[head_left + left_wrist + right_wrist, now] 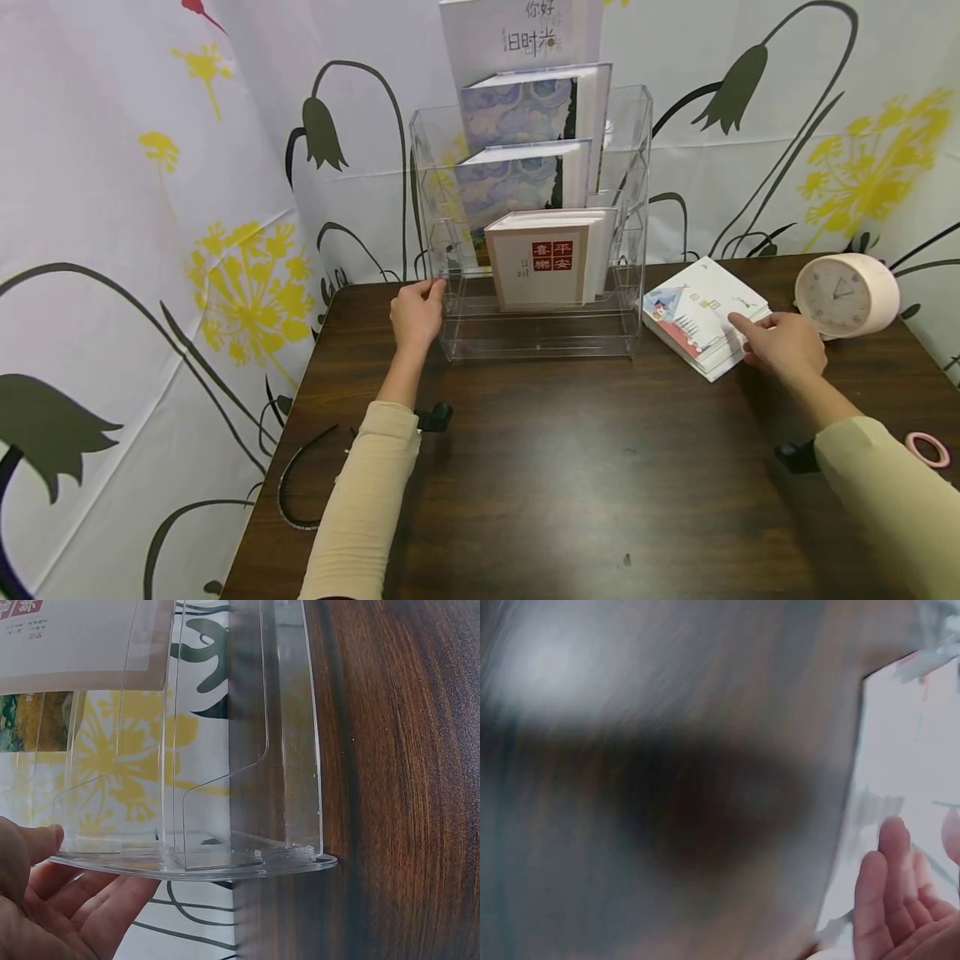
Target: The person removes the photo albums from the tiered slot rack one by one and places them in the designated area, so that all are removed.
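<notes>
At the left edge of a clear acrylic book rack, my left hand pinches the side wall. In the left wrist view its thumb is on the inner side and its fingers are on the outer side. My right hand is at the right edge of a stack of small white books, whose top cover is illustrated. The stack lies flat on the table. The blurred right wrist view shows the right fingers apart from the thumb, with nothing seen between them.
Several books stand in the rack's tiers, the front one a cream book with red squares. Right of the stack is a round cream clock. A pink ring and a black cord lie on the dark wooden table. A flowered curtain hangs behind.
</notes>
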`<state>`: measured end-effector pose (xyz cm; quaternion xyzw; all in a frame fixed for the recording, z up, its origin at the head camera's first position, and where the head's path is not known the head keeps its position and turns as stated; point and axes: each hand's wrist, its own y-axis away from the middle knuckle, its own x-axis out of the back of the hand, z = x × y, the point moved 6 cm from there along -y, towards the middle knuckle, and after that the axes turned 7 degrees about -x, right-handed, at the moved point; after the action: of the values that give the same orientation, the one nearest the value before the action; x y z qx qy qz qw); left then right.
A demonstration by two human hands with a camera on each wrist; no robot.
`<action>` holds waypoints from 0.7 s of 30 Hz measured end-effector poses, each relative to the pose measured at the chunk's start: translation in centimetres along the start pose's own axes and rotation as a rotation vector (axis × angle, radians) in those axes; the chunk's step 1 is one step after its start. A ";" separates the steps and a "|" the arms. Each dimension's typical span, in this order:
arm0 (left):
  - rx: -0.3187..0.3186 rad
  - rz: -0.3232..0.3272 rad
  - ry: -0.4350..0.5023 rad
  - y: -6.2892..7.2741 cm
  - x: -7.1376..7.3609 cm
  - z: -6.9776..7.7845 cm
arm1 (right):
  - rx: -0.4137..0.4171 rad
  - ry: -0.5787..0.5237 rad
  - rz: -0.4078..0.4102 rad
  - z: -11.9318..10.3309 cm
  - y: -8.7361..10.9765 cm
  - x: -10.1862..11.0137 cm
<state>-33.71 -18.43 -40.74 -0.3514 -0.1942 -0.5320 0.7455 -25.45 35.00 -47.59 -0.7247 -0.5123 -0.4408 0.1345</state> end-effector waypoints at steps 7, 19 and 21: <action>-0.003 -0.003 0.005 -0.1 -0.1 0.1 | 0.361 -0.425 0.203 -5.8 2.3 0.8; -0.004 0.005 -0.002 0.0 -0.1 0.0 | 0.700 -0.498 0.216 -15.6 6.4 -0.2; -0.003 0.005 0.003 0.0 -0.1 0.0 | 0.718 -0.463 0.186 -16.8 6.6 -0.7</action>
<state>-33.76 -18.37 -40.81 -0.3524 -0.1915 -0.5307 0.7467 -28.22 20.79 -36.78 -0.7546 -0.5823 -0.0467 0.2989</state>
